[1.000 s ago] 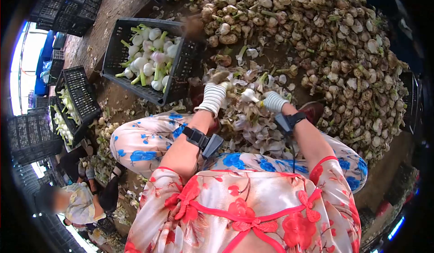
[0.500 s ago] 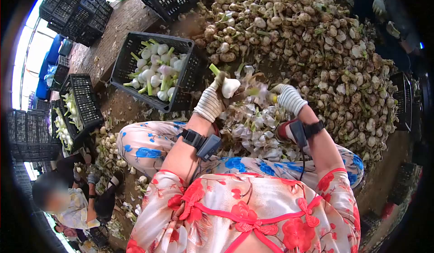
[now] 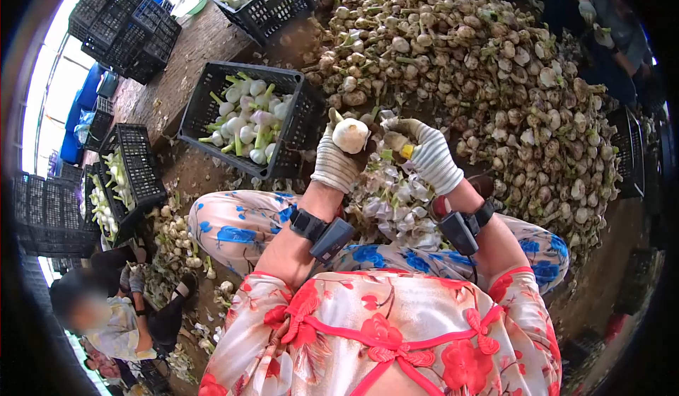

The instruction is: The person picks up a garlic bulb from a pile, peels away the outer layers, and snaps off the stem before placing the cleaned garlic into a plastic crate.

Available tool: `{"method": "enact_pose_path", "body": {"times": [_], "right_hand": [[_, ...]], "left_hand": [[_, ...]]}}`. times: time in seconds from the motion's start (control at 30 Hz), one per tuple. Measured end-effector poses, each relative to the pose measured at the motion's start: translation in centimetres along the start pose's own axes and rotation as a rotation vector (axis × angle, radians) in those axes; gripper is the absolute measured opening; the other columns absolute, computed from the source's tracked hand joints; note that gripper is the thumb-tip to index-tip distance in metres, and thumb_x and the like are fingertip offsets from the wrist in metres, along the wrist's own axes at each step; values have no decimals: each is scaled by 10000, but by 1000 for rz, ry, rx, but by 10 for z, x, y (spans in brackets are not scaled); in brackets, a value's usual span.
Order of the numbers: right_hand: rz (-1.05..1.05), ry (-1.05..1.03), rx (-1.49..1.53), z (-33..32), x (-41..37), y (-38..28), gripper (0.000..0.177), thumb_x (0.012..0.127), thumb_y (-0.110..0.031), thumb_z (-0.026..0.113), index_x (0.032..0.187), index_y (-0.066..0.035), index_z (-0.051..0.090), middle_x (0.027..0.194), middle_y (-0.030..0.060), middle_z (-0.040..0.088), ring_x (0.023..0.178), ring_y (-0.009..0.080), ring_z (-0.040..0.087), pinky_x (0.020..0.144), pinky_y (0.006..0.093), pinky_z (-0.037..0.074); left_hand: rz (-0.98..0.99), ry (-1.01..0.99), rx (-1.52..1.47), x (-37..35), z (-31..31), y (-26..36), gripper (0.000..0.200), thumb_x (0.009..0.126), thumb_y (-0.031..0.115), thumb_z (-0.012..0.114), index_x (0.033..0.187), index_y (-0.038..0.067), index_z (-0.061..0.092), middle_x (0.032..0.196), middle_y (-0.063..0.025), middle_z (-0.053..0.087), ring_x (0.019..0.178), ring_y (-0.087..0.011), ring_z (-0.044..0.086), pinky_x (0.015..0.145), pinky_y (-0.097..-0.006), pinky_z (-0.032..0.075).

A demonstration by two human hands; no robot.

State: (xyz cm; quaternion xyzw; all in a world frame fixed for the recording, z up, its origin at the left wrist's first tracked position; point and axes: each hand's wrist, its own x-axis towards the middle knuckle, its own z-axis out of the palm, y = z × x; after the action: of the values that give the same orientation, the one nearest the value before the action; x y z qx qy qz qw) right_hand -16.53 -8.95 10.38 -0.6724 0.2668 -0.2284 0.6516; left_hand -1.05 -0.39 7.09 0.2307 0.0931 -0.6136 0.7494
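My left hand (image 3: pixel 335 158), in a striped knit glove, is closed around a garlic bulb (image 3: pixel 351 136) whose pale round underside faces up. Close beside it on the right, my right hand (image 3: pixel 430 157), gloved the same way, has its fingers curled around a small yellow object (image 3: pixel 407 151); most of that object is hidden in the grip, so its kind cannot be made out. Below both hands, between my legs, lies a heap of loose garlic skins (image 3: pixel 396 201). A black crate (image 3: pixel 288 131) holding cleaned garlic bulbs with green stems (image 3: pixel 247 120) stands left of my left hand.
A large pile of unpeeled garlic (image 3: pixel 481 71) spreads ahead and right. More black crates (image 3: pixel 272 10) stand at the upper left, with others (image 3: pixel 134 162) at the left. Another person (image 3: pixel 117 325) sits lower left; a gloved person (image 3: pixel 587 10) works at the upper right.
The garlic bulb in my left hand has turned from lying sideways, stem visible, to underside up. My right hand has moved left, closer to it.
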Motion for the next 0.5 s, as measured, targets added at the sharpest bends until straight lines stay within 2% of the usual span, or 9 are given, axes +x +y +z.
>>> {"method": "enact_pose_path", "body": {"times": [0.1, 0.2, 0.27, 0.33, 0.37, 0.4, 0.43, 0.47, 0.5], "right_hand": [[-98, 46, 50, 17, -2, 3, 405, 758, -212, 690, 1081, -7, 558, 885, 45, 626, 767, 90, 530, 700, 245, 457], [-273, 115, -104, 25, 4, 20, 325, 765, -169, 661, 1022, 5, 562, 812, 127, 631, 692, 146, 551, 663, 281, 459], [-91, 115, -309, 9, 8, 38, 248, 780, -154, 628, 954, 14, 573, 771, 168, 616, 637, 177, 539, 629, 306, 453], [15, 83, -396, -6, 7, 58, 230, 782, -227, 600, 886, -23, 609, 771, 188, 611, 637, 244, 559, 626, 330, 456], [37, -35, -628, -21, 11, 101, 310, 779, -298, 588, 930, -28, 611, 802, 205, 610, 726, 318, 591, 655, 372, 463], [88, -59, -557, -29, 6, 113, 362, 782, -335, 572, 945, -14, 607, 839, 216, 606, 806, 353, 583, 685, 402, 463], [48, -32, -605, -36, 1, 124, 382, 780, -353, 573, 937, -6, 607, 846, 210, 610, 794, 350, 585, 691, 386, 467], [157, -112, -701, -48, 1, 132, 414, 770, -381, 586, 935, -2, 607, 852, 204, 614, 811, 346, 585, 707, 376, 465], [242, -113, -706, -54, 0, 133, 367, 769, -322, 604, 954, -4, 607, 864, 192, 620, 806, 313, 592, 711, 357, 459]], "left_hand": [[33, 30, -13, 1, 5, -6, 393, 771, 532, 544, 782, 144, 605, 824, -72, 640, 748, -232, 608, 674, -401, 506], [2, -7, 99, 3, 3, -9, 435, 764, 573, 526, 829, 147, 591, 801, -50, 634, 706, -215, 605, 670, -365, 508], [82, 149, 134, 4, 1, -16, 580, 744, 639, 479, 888, 88, 589, 808, -94, 627, 705, -249, 607, 683, -392, 514], [18, 220, 214, 7, -21, -25, 408, 773, 498, 579, 929, 123, 539, 764, -57, 616, 676, -222, 609, 620, -375, 524], [10, 355, 288, 10, -32, -33, 325, 805, 423, 580, 949, 137, 522, 752, -49, 606, 647, -217, 598, 588, -388, 524], [-106, 366, 329, 20, -62, -37, 276, 811, 374, 587, 945, 141, 520, 778, -48, 602, 631, -213, 585, 552, -397, 521], [-128, 337, 201, 56, -134, -45, 246, 826, 352, 573, 957, 151, 517, 820, -46, 602, 639, -213, 576, 561, -408, 518], [-138, 502, 326, 47, -126, -40, 250, 857, 366, 518, 989, 154, 520, 846, -32, 599, 664, -227, 574, 622, -404, 511], [-172, 2, 131, 64, -126, -26, 277, 839, 432, 514, 844, 155, 509, 698, -24, 518, 582, -203, 500, 532, -369, 437]]}}
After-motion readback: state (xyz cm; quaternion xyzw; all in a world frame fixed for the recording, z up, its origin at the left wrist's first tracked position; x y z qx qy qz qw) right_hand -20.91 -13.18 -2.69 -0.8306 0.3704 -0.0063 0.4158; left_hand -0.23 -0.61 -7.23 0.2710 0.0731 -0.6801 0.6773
